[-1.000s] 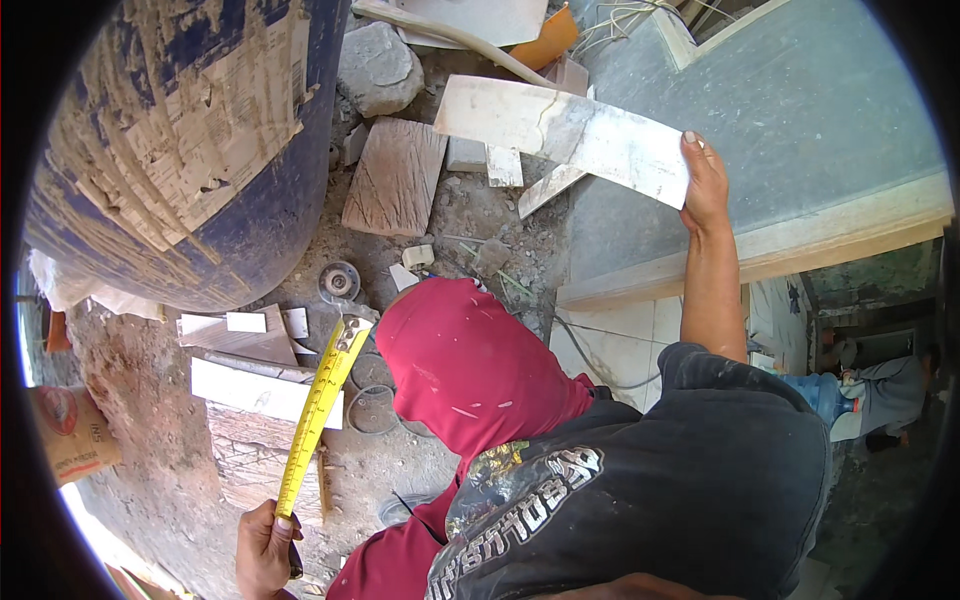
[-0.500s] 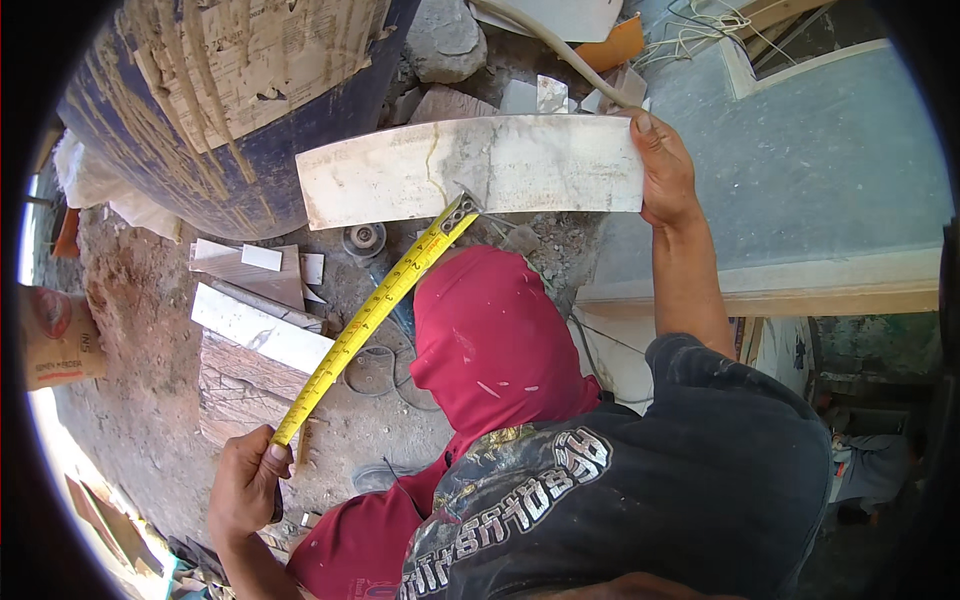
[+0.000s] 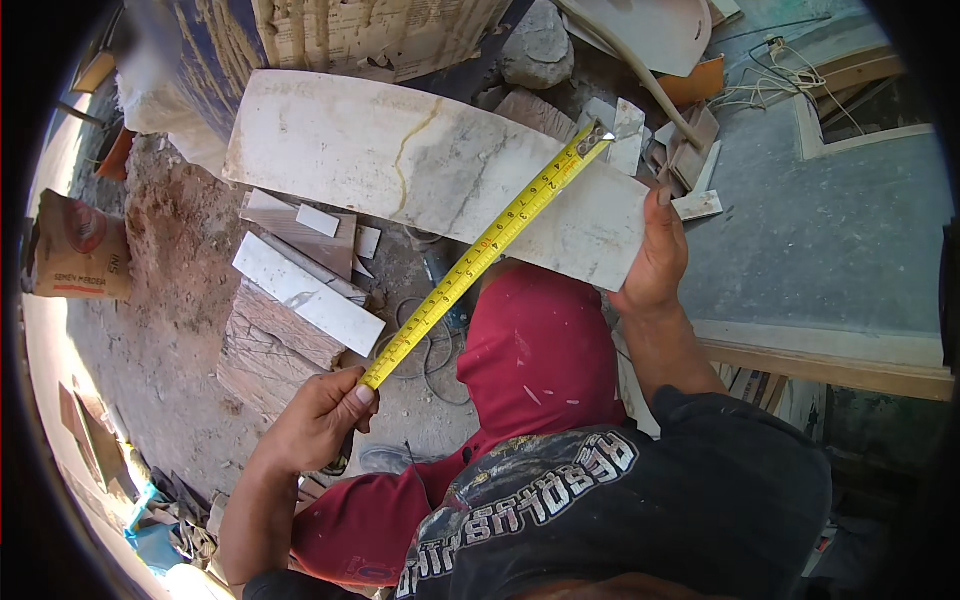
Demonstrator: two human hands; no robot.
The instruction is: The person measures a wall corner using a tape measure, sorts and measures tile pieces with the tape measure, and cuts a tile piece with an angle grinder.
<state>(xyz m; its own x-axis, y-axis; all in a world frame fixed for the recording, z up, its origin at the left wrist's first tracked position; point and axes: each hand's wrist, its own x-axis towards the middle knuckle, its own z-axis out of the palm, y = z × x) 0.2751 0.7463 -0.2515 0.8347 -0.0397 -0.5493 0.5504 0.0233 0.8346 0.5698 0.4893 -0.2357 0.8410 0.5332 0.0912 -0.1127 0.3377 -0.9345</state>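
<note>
A long white marble-look tile strip (image 3: 330,140) slants across the upper middle, its left end higher than its right. My right hand (image 3: 655,250) is closed on the strip's right end, thumb up along the short edge. In my left hand (image 3: 318,425), fingers closed, is a tape measure; most of its case is hidden by the palm. Its yellow blade (image 3: 470,265) is drawn out and runs up to the right, crossing in front of the strip. The blade's metal hook end lies by the strip's upper edge, near the right end.
A large blue drum (image 3: 200,60) with dried drips stands behind the strip. Cut tile pieces (image 3: 310,290) lie on the dirt floor to the left, near a cement bag (image 3: 80,245). A grey panel (image 3: 815,240) is at right. A rock (image 3: 537,45) and loose cables lie at the back.
The tile strip has come nearer and tilted, its right end lower. The blade's hook end has moved right across it. My left hand has moved up and right, still gripping the tape measure.
</note>
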